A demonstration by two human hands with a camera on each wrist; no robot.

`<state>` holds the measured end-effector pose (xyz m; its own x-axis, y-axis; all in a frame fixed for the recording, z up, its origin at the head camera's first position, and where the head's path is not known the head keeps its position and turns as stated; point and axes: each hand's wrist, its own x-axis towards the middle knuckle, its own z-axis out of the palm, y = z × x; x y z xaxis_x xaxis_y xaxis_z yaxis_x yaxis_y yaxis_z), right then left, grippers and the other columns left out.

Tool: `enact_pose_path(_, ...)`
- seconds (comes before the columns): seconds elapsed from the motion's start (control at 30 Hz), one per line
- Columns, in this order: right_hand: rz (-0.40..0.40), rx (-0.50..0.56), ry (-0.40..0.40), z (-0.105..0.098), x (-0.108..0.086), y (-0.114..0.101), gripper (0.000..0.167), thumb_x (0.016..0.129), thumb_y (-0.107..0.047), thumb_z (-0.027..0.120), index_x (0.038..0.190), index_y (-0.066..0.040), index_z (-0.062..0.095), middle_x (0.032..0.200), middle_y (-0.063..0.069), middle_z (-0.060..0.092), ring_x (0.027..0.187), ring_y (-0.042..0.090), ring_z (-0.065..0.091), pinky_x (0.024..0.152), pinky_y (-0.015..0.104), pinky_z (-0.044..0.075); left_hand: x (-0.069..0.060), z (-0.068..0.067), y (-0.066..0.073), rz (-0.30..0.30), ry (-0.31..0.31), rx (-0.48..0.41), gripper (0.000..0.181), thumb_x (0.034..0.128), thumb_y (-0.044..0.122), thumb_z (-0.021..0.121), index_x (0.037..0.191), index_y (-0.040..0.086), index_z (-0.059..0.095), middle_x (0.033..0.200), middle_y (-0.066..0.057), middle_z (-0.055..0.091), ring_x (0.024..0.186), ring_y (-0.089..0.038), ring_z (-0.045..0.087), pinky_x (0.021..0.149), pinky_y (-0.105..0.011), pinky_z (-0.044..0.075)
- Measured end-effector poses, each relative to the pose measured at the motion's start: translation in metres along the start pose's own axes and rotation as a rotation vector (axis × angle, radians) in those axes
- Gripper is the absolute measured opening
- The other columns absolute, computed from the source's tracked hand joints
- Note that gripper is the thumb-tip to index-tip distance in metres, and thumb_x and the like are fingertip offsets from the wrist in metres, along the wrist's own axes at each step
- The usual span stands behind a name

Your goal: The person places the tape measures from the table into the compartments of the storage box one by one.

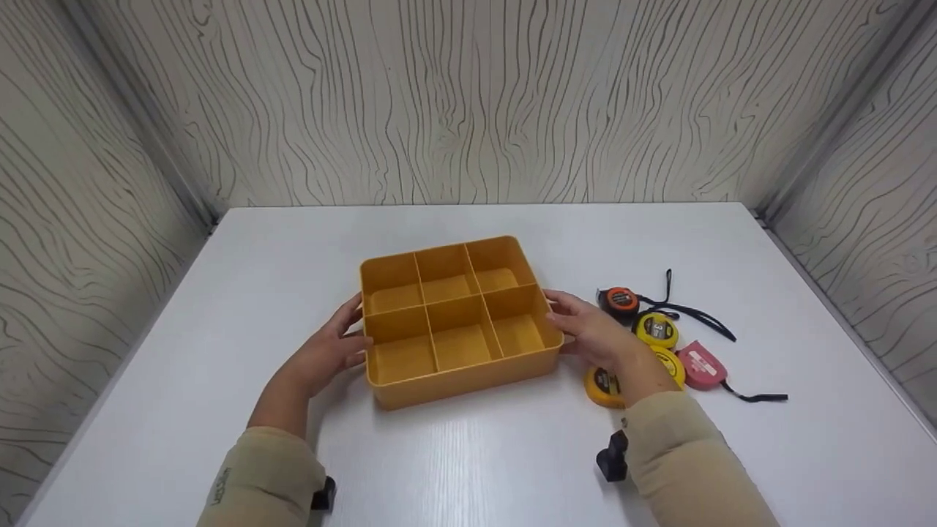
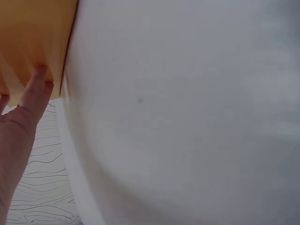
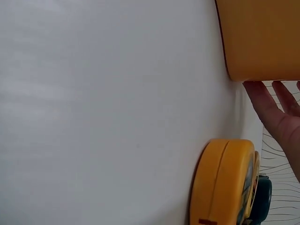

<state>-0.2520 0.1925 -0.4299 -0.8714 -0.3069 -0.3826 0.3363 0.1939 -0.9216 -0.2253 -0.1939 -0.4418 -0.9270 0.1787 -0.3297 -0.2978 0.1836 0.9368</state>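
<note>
A mustard-yellow box (image 1: 461,371) with several compartments sits slightly turned on the white table, nothing inside it. Along its left wall my left hand (image 1: 329,355) lies with extended fingers, the thumb by the rim. The left wrist view shows those straight fingers (image 2: 35,89) touching the box's side (image 2: 37,37). On the opposite wall, my right hand (image 1: 593,333) touches the box, thumb at the rim. In the right wrist view, fingertips (image 3: 255,89) meet the box's side (image 3: 262,42). Part of each hand is hidden beside the box.
Right of the box lie several tape measures: an orange-and-black one (image 1: 622,300), a yellow one (image 1: 656,329), a pink one (image 1: 703,366) with a black strap, and an orange-yellow one (image 1: 604,388) partly behind my right wrist. Wood-grain panels (image 1: 468,102) surround the table.
</note>
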Motion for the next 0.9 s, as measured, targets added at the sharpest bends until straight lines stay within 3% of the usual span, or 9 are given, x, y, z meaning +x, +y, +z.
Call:
enact_pose_path(0.2, -0.005, -0.010, -0.018, -0.001, -0.008, 0.004, 0.051, 0.093, -0.022, 0.053, 0.138, -0.036, 0.036, 0.141, 0.004, 0.034, 0.126, 0.029, 0.040, 0.095, 0.049, 0.041, 0.001, 0.001, 0.000, -0.001, -0.022, 0.000, 0.076, 0.0829, 0.017, 0.062, 0.141, 0.044, 0.021, 0.150, 0.007, 0.019, 0.132, -0.018, 0.031, 0.100, -0.040, 0.039)
enact_pose_path(0.4, -0.017, -0.029, -0.027, -0.004, -0.015, 0.009, 0.062, 0.084, -0.034, 0.064, 0.138, -0.039, 0.035, 0.142, 0.004, 0.032, 0.124, 0.030, 0.043, 0.093, 0.049, 0.043, 0.004, 0.001, 0.000, -0.007, -0.046, 0.002, 0.080, 0.0805, 0.016, 0.064, 0.142, 0.044, 0.020, 0.149, 0.009, 0.020, 0.132, -0.018, 0.031, 0.099, -0.039, 0.039)
enact_pose_path(0.63, -0.025, -0.015, -0.063, -0.006, -0.024, 0.012, 0.066, 0.084, -0.028, 0.065, 0.141, -0.035, 0.031, 0.142, 0.009, 0.031, 0.123, 0.033, 0.043, 0.091, 0.050, 0.044, 0.004, -0.001, -0.001, 0.029, -0.097, -0.035, 0.079, 0.0826, 0.008, 0.058, 0.144, 0.038, 0.018, 0.150, 0.005, 0.017, 0.133, -0.022, 0.030, 0.099, -0.039, 0.039)
enact_pose_path(0.9, -0.025, -0.023, -0.087, -0.006, -0.032, 0.018, 0.067, 0.086, -0.026, 0.064, 0.142, -0.035, 0.028, 0.142, 0.010, 0.030, 0.122, 0.034, 0.044, 0.090, 0.049, 0.045, -0.003, 0.001, -0.002, -0.005, -0.086, -0.002, 0.079, 0.0812, 0.012, 0.062, 0.143, 0.041, 0.021, 0.148, 0.011, 0.022, 0.131, -0.017, 0.033, 0.096, -0.036, 0.042)
